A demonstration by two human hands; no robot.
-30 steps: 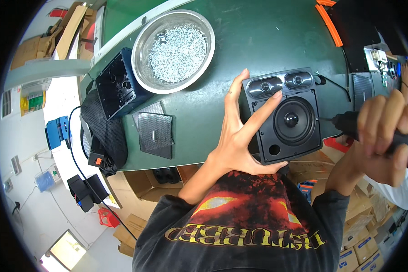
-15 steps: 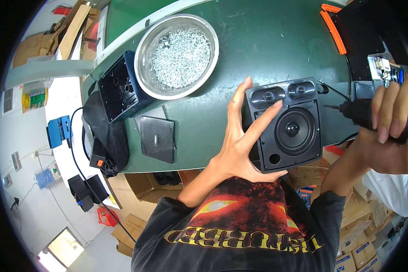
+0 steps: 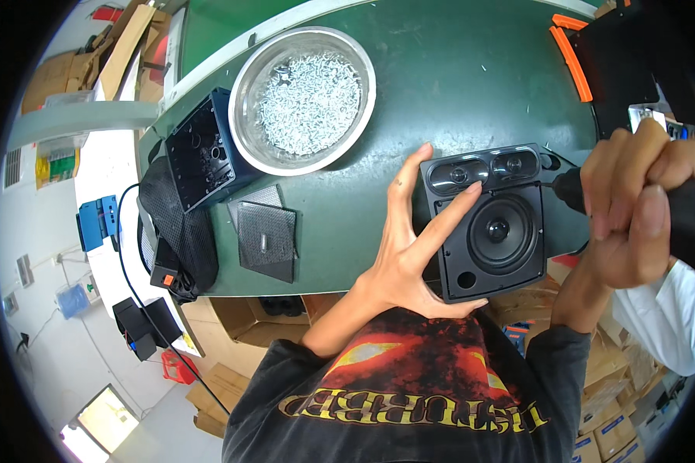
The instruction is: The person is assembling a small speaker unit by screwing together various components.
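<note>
A black speaker box [image 3: 489, 231], with a round cone and two small oval drivers on its face, lies face up at the front edge of the green table. My left hand [image 3: 403, 262] grips it from the left side. One finger reaches the top edge, another lies across the face by the oval driver, and the thumb is at the bottom edge. My right hand [image 3: 629, 201] is wrapped round a black electric screwdriver [image 3: 570, 190]. Its bit points left at the speaker's right edge, near the upper corner; whether it touches a screw I cannot tell.
A steel bowl [image 3: 238, 116] full of small screws stands at the back left of the table [image 3: 455, 85]. Beside it are an open speaker housing [image 3: 202, 154], mesh grilles [image 3: 267, 241] and a black mesh bag [image 3: 179, 224]. Black equipment with orange edging [image 3: 570, 63] stands back right.
My right hand has moved left with the electric screwdriver, bringing its bit from a gap beside the speaker to the speaker's right edge. The left hand keeps its grip.
</note>
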